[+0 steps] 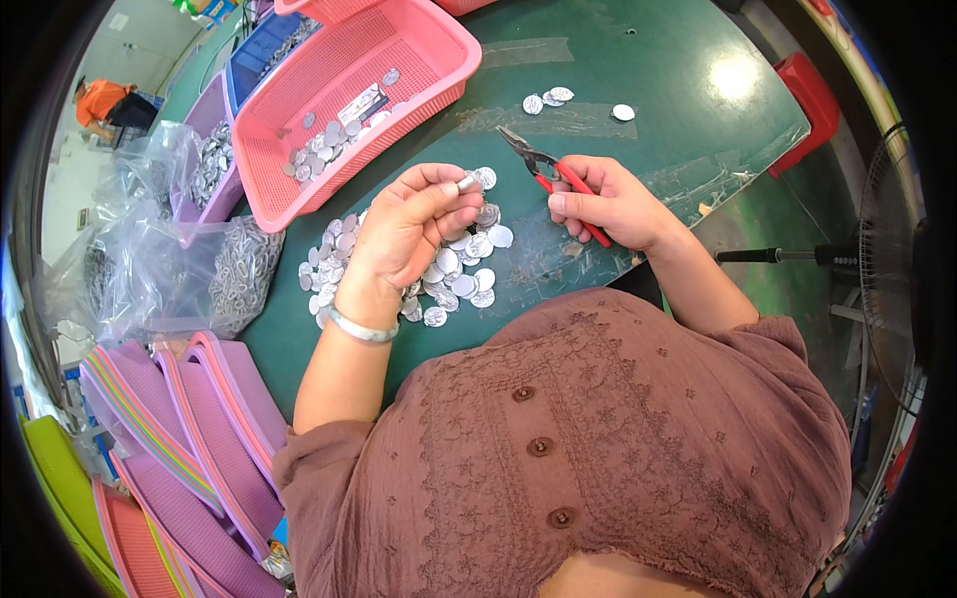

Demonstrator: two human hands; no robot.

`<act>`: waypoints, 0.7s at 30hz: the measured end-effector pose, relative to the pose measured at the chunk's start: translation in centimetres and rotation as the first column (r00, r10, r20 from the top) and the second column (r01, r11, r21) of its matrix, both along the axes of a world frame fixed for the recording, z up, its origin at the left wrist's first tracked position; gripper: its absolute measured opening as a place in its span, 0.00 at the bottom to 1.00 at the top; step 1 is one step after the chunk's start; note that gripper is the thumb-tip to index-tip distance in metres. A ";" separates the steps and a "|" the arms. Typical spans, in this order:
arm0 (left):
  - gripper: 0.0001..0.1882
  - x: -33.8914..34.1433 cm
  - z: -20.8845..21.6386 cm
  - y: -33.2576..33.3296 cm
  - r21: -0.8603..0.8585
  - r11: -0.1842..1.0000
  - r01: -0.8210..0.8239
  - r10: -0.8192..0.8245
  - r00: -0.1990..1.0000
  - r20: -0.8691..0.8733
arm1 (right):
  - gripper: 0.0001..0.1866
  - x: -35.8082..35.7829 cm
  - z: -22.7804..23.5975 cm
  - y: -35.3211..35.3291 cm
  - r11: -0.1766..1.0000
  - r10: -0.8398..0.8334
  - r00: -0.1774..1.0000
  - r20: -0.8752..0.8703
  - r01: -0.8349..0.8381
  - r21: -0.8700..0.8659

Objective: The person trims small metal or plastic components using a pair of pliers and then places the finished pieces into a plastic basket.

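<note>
My left hand [414,214] is closed in a pinch on a small silver metal disc [468,183], held above the table. Beneath and around it spreads a heap of flat silver discs [449,269], some with a raised pattern. My right hand [608,202] grips the red handles of a pair of pliers [543,164], their dark jaws pointing up and left, apart from the disc. Beyond the pliers, a few more discs [553,97] lie on the green table [638,60].
A pink plastic basket [454,50] holding discs stands at far left, beside purple and blue bins. Clear plastic bags [150,269] with metal chain sit at left. Stacked purple baskets [189,429] are lower left. A red stool [805,110] and a fan [887,249] are at right.
</note>
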State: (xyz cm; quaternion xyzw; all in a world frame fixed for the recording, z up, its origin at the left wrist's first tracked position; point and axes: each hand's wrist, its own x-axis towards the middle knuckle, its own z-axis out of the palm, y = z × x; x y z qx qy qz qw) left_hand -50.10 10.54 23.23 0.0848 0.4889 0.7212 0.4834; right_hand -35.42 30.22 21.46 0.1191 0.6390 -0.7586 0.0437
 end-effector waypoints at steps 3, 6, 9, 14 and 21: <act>0.12 0.4 -0.4 -0.2 0.024 0.999 -0.049 0.050 0.997 -0.050 | 0.09 0.0 0.1 -0.1 1.000 -0.003 1.000 0.004 0.003 0.017; 0.15 1.9 0.0 0.2 0.009 0.990 -0.141 0.141 0.981 -0.135 | 0.09 0.0 0.1 -0.1 1.000 -0.003 1.000 0.004 0.003 0.023; 0.15 2.5 0.2 0.3 -0.008 0.985 -0.172 0.169 0.977 -0.127 | 0.09 0.0 0.1 -0.2 0.999 -0.002 1.000 0.011 0.002 0.037; 0.12 2.8 0.3 0.3 0.059 0.990 -0.125 0.127 0.992 -0.019 | 0.09 0.0 0.1 -0.3 0.999 -0.001 1.000 0.022 -0.001 0.051; 0.08 2.8 -0.1 0.2 0.086 0.986 -0.143 0.141 0.990 0.033 | 0.11 0.1 1.0 -0.6 0.984 0.084 0.996 0.007 -0.084 0.159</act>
